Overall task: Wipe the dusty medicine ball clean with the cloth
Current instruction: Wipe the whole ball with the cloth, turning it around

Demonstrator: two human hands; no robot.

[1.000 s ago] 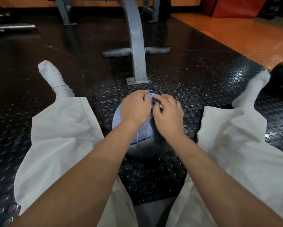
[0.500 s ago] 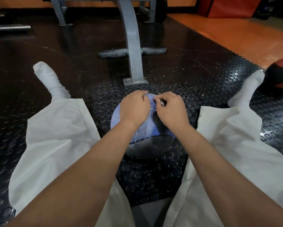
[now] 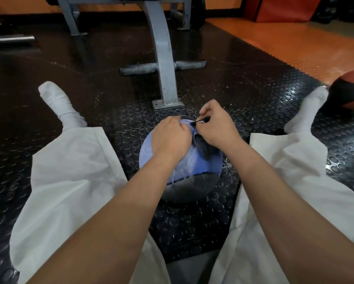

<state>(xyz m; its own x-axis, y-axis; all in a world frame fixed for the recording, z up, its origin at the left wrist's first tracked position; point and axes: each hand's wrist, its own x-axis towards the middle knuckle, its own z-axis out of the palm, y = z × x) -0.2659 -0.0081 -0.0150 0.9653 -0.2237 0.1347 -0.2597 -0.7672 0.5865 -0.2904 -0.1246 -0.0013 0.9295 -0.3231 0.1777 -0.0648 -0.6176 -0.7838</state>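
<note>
A dark grey, dusty medicine ball [image 3: 184, 188] sits on the studded black floor mat between my outstretched legs. A blue cloth [image 3: 202, 163] is draped over its top half, with white dust streaks on it. My left hand [image 3: 169, 139] rests on top of the ball and grips the cloth with curled fingers. My right hand [image 3: 216, 125] is just to its right at the ball's far side, pinching an edge of the cloth and lifting a fold off the ball.
A grey metal bench frame [image 3: 161, 58] stands bolted just beyond the ball. A red and black ball [image 3: 350, 92] lies by my right foot [image 3: 307, 107]. A bar [image 3: 10, 38] lies far left. Orange flooring [image 3: 295, 44] borders the mat [image 3: 28, 99] at right.
My right hand has moved away from me and to the right, drawing the cloth's edge up off the ball. My left hand has stayed on top of the ball.
</note>
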